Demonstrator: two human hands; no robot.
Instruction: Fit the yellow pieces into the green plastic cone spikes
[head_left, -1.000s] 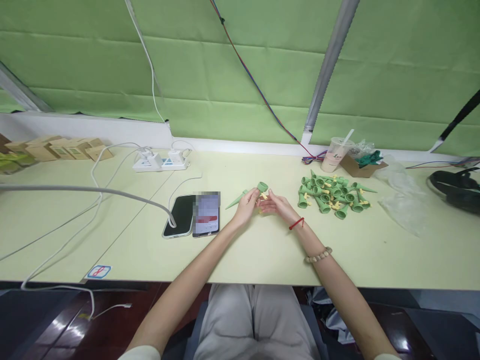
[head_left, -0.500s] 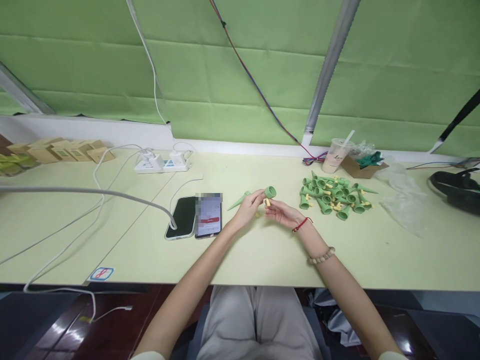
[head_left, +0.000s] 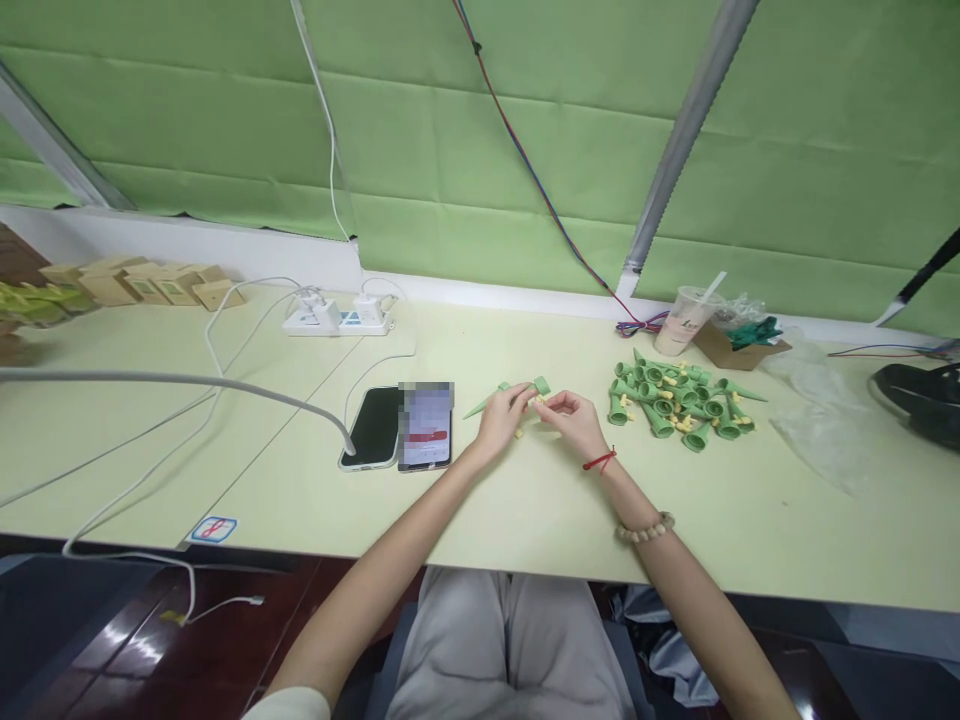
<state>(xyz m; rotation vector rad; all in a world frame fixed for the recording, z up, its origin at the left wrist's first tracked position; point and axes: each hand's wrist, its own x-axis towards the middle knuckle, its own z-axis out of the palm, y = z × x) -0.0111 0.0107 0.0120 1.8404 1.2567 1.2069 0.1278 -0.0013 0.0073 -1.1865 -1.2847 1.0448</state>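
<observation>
Seated at a pale green worktop (head_left: 525, 510), a person rests both forearms on its near edge, a bead bracelet (head_left: 645, 527) and a red cord (head_left: 599, 461) on the right wrist. The left hand (head_left: 501, 420) pinches a green cone-shaped spike (head_left: 510, 392) near its wide end, the tip pointing left and clear of the surface. The right hand (head_left: 574, 418), fingers curled together, pinches a small yellow piece (head_left: 538, 400) just beside the spike's open mouth. Left of the hands lie 2 phones (head_left: 397, 427) side by side, 1 plugged into a white cable. To the right sits a pile of green spikes (head_left: 679, 402) with yellow fittings. Farther back stand a power strip (head_left: 337, 318), a plastic cup (head_left: 681, 321) and a small cardboard box (head_left: 739, 345).
</observation>
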